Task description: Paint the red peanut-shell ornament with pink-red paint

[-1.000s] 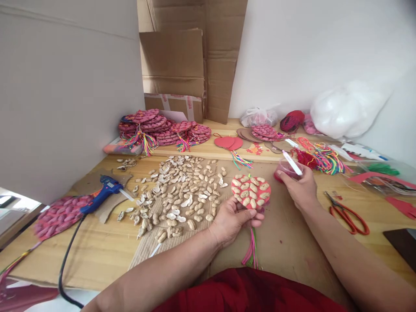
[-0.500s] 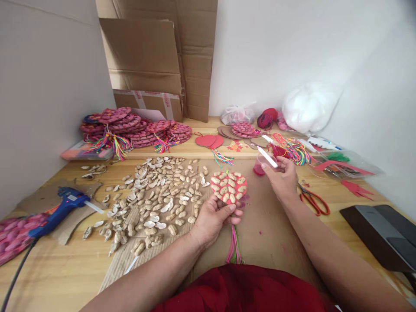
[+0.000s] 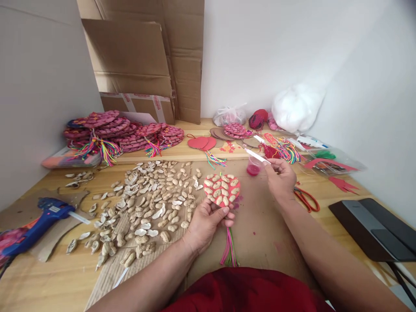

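Note:
My left hand (image 3: 211,221) is closed on the lower tip of a red heart-shaped ornament (image 3: 234,191), thumb on the front. Rows of peanuts (image 3: 224,184) cover the heart's face, and a pink and green tassel (image 3: 229,249) hangs below it. My right hand (image 3: 281,178) pinches a slim white pen-shaped tool (image 3: 257,155), held at a slant with its narrow end up and to the left. Just beneath that tool stands a small clear cup (image 3: 253,167) of red liquid. Orange-handled scissors (image 3: 306,200) lie beside my right wrist, partly hidden by it.
Loose peanuts and shells (image 3: 152,195) spread over the cardboard sheet (image 3: 260,251) to the left. A blue glue gun (image 3: 48,216) lies at far left. Braided pink mats (image 3: 107,128) are stacked at the back left. A dark device (image 3: 367,225) sits at right.
The white tool has swung to the left and tilted flatter over the cup. My left hand keeps its hold on the ornament. The whole view has shifted slightly.

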Demonstrator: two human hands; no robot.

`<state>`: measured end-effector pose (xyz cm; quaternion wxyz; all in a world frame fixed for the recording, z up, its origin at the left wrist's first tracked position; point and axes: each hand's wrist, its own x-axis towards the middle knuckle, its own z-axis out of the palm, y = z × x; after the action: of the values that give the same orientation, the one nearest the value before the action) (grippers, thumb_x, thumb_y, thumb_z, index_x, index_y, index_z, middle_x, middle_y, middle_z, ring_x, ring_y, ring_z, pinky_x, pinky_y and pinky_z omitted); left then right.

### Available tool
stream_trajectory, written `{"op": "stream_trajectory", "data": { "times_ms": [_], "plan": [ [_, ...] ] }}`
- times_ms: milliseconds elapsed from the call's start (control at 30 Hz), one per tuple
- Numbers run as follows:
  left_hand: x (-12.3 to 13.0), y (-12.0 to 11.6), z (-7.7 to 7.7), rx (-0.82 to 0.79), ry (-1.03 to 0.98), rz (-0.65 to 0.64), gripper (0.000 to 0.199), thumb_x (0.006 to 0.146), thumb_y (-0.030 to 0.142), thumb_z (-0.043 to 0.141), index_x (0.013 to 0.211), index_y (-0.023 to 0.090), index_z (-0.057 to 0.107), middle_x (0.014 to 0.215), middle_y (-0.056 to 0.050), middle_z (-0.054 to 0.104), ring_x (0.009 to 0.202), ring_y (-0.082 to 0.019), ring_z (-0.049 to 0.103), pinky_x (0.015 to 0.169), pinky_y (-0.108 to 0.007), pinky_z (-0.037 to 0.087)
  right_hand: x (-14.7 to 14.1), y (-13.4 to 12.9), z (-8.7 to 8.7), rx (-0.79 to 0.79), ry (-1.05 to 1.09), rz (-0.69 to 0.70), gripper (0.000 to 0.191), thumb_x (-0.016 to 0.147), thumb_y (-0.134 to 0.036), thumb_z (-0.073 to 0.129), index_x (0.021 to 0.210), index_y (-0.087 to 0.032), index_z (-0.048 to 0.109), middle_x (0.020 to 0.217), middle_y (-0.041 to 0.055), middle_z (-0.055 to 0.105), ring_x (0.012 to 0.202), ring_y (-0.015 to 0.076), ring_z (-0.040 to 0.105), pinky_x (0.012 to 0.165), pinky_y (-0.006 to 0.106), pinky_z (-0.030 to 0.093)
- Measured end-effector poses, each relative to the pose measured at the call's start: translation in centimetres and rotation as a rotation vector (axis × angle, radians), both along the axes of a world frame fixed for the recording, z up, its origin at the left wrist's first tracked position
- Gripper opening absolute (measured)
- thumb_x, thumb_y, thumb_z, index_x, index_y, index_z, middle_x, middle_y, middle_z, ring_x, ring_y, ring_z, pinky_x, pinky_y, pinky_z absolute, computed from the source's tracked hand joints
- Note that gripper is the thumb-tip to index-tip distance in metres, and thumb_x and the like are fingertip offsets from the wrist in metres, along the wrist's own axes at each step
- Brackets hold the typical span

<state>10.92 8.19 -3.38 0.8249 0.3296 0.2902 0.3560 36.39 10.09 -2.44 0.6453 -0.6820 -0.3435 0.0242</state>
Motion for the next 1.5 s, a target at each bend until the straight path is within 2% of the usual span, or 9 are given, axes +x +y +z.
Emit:
{"op": "stream_trajectory", "data": {
  "times_ms": [167,367,500,667,833,967,1067,1267,1500],
  "plan": [
    [0.0,-0.1,0.1,0.012,0.001,-0.008,0.048,0.07,0.026,0.09,0.105,0.013,0.06,0.094,-0.005,0.072,0.068,-0.011,0.068,0.057,-0.02,0.059,0.8,-0.2,1.2,0.128,0.043,-0.015,0.024,0.076,-0.042,0.07,0.087,-0.021,0.064,0.072,-0.0003,0.064,0.065,0.0162,0.058,0.068,0.034,0.047],
    [0.0,-0.1,-0.2,0.021,-0.005,-0.01,0.047,0.071,0.028,0.09,0.104,0.013,0.059,0.093,-0.005,0.071,0.068,-0.011,0.068,0.057,-0.02,0.059,2.1,-0.3,4.9,0.264,0.148,0.001,0.015,0.08,-0.038,0.067,0.08,-0.025,0.059,0.064,-0.002,0.058,0.056,0.0141,0.051,0.057,0.031,0.042],
    [0.0,-0.1,-0.3,0.023,0.011,-0.011,0.048,0.071,0.027,0.09,0.104,0.013,0.058,0.093,-0.005,0.072,0.069,-0.011,0.068,0.057,-0.02,0.058,2.2,0.0,7.1,0.261,0.275,0.073,0.019,0.077,-0.042,0.068,0.077,-0.025,0.059,0.058,-0.0031,0.051,0.05,0.0122,0.046,0.047,0.028,0.037],
    [0.0,0.0,-0.6,0.021,0.017,-0.015,0.049,0.072,0.027,0.09,0.106,0.014,0.057,0.094,-0.006,0.073,0.069,-0.011,0.068,0.058,-0.02,0.058,1.5,0.5,8.1,0.224,0.352,0.149,0.033,0.066,-0.043,0.076,0.071,-0.024,0.05,0.056,-0.0069,0.045,0.047,0.0088,0.042,0.044,0.023,0.036],
    [-0.1,0.0,-0.9,0.019,0.013,-0.023,0.049,0.072,0.029,0.089,0.106,0.014,0.058,0.095,-0.006,0.074,0.071,-0.012,0.07,0.06,-0.021,0.059,2.0,1.6,8.3,0.179,0.224,0.108,0.026,0.069,-0.041,0.073,0.074,-0.024,0.054,0.057,-0.0072,0.044,0.048,0.0096,0.04,0.047,0.024,0.034],
    [-0.3,0.0,-1.0,0.016,0.019,-0.031,0.047,0.074,0.029,0.088,0.107,0.014,0.058,0.098,-0.007,0.074,0.076,-0.013,0.071,0.063,-0.022,0.06,2.5,1.7,7.5,0.127,-0.018,0.002,0.021,0.08,-0.043,0.064,0.081,-0.023,0.061,0.065,-0.0039,0.051,0.057,0.0122,0.044,0.057,0.028,0.036],
    [-0.4,0.1,-1.0,0.035,0.019,-0.044,0.046,0.076,0.029,0.087,0.109,0.014,0.059,0.102,-0.008,0.074,0.079,-0.014,0.072,0.066,-0.023,0.061,2.4,1.1,6.7,0.023,-0.206,-0.046,0.023,0.085,-0.045,0.06,0.078,-0.023,0.06,0.064,-0.0034,0.052,0.062,0.0147,0.046,0.063,0.031,0.036],
    [-0.6,-0.1,-1.5,0.086,0.026,-0.072,0.038,0.082,0.028,0.081,0.111,0.015,0.06,0.108,-0.009,0.074,0.083,-0.015,0.072,0.069,-0.024,0.062,1.5,0.6,5.8,-0.226,-0.462,0.028,0.025,0.083,-0.04,0.063,0.065,-0.023,0.059,0.058,-0.0002,0.056,0.061,0.0176,0.048,0.064,0.034,0.035],
    [-0.6,-0.1,-1.6,0.111,0.039,-0.087,0.031,0.086,0.025,0.077,0.11,0.015,0.06,0.108,-0.009,0.073,0.082,-0.013,0.072,0.068,-0.023,0.061,1.5,1.3,4.7,-0.337,-0.556,0.065,0.024,0.083,-0.038,0.062,0.066,-0.022,0.063,0.058,0.0023,0.06,0.059,0.0186,0.049,0.063,0.034,0.034]
  ]
}}
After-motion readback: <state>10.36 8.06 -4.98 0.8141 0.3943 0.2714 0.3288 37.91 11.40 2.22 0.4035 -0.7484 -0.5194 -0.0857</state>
